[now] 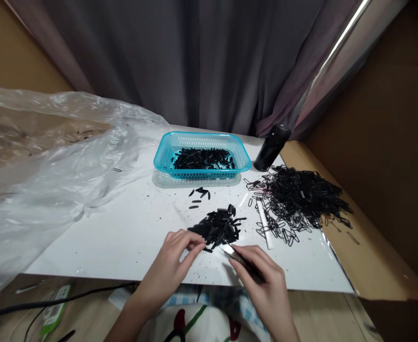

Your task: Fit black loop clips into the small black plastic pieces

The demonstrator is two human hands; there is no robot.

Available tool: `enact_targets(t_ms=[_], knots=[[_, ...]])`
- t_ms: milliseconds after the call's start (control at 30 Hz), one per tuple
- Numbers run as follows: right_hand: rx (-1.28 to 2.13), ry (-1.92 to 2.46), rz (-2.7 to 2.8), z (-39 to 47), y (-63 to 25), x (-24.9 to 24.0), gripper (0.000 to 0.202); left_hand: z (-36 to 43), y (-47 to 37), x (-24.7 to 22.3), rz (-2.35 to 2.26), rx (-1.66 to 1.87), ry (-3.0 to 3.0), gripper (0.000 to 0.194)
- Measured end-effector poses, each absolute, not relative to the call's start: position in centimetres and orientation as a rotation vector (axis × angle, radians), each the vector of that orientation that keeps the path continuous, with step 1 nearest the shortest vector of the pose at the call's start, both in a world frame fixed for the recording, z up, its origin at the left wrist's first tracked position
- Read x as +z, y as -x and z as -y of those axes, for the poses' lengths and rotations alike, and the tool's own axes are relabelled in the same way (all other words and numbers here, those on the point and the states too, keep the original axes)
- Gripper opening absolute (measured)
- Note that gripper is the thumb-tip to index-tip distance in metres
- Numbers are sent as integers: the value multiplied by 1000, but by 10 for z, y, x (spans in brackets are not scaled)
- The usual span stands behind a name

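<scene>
A heap of small black elongated pieces (219,225) lies on the white board near its front edge. My left hand (180,251) is at the heap's lower left, thumb and fingers brought together; whatever may be between the fingertips is too small to make out. Dark tweezers (246,266) are gripped in my right hand (262,270), their tips pointing left at the heap's lower edge. Beyond the heap, a blue plastic basket (201,175) holds many similar black pieces (203,158). Several loose pieces (199,192) lie between basket and heap.
Black wire-like loops (301,197) are piled at the right, beside a white strip (264,223). A black cylinder (273,147) leans behind them. Clear plastic sheeting (62,175) covers the left side. Dark curtains (194,66) hang behind, and a black cable (62,299) runs below the board's front edge.
</scene>
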State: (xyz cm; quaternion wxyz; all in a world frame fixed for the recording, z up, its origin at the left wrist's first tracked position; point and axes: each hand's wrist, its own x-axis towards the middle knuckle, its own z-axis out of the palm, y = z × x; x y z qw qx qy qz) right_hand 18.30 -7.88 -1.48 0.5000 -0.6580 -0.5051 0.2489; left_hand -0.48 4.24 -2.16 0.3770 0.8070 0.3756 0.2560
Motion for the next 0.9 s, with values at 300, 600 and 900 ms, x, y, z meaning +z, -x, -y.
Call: enact_targets(t_ms=[300, 600, 900], knots=[[412, 1514, 1310, 66, -177, -7, 23, -39, -10, -8, -916, 744, -1125, 42], [304, 1492, 1409, 60, -171, 3, 27, -39, -16, -1, -803, 724, -804, 43], [388, 1498, 1346, 64, -171, 1, 27, -34, -15, 0, -801, 741, -954, 34]])
